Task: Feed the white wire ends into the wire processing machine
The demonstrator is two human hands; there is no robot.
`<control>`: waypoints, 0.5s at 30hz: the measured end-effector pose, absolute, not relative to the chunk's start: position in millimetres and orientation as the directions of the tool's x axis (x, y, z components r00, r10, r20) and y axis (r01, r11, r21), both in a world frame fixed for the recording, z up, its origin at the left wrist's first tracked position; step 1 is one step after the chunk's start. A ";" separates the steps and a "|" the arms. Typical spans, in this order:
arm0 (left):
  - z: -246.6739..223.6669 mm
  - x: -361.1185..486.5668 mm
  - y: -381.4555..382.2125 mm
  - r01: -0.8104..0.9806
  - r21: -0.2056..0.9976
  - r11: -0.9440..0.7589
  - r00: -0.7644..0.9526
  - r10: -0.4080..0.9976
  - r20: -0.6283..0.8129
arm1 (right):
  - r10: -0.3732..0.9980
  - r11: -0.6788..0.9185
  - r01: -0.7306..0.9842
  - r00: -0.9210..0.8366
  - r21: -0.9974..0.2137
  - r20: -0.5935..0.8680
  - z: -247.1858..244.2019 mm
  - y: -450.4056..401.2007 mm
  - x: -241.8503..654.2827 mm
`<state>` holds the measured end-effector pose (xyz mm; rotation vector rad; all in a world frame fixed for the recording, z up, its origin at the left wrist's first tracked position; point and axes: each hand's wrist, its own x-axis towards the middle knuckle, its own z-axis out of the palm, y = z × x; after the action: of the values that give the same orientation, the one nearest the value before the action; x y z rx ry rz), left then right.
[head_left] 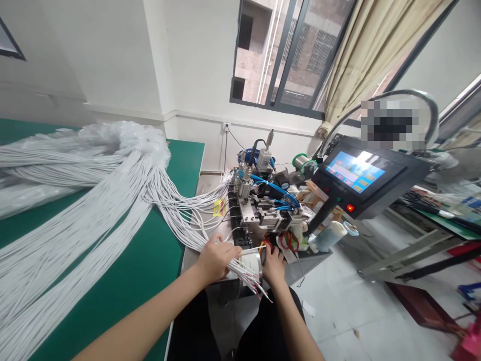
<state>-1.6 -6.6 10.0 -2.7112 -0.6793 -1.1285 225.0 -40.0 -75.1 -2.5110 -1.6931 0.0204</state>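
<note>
Head view: the left hand (216, 258) is closed around white cables (244, 273), their ends fanning out past its fingers. Just beside it, the right hand (273, 260) has its fingertips by one cable's end; whether they pinch it, I cannot tell. Beyond the grip are red-handled scissors (289, 241), then the machine (250, 210) and a lit screen (355, 170).

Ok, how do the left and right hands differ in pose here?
The left hand is closed over a bunch of cables; the right hand is at one cable's end, its grip too small to make out. The left hand lies left of the white cylinder, the right hand to its right. Both hands are bare and near the machine.
</note>
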 end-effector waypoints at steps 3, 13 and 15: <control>10.0 -1.6 -6.4 0.454 0.052 -0.890 0.622 0.358 0.696 | 0.923 -0.368 0.910 0.382 -0.192 0.042 -75.8 -37.0 228.8; 7.9 -1.8 -5.7 0.448 0.048 -0.893 0.620 0.349 0.703 | 0.904 -0.230 0.837 0.372 -0.496 0.210 -66.6 -39.6 242.0; 8.3 -1.7 -5.7 0.452 0.049 -0.891 0.621 0.353 0.700 | 0.879 -0.243 0.795 0.423 -0.556 0.220 -67.7 -45.4 246.4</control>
<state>-1.7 -5.7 8.3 -2.7081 -0.6762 -1.1256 246.4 -45.4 -67.7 -2.0772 -1.4090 0.1818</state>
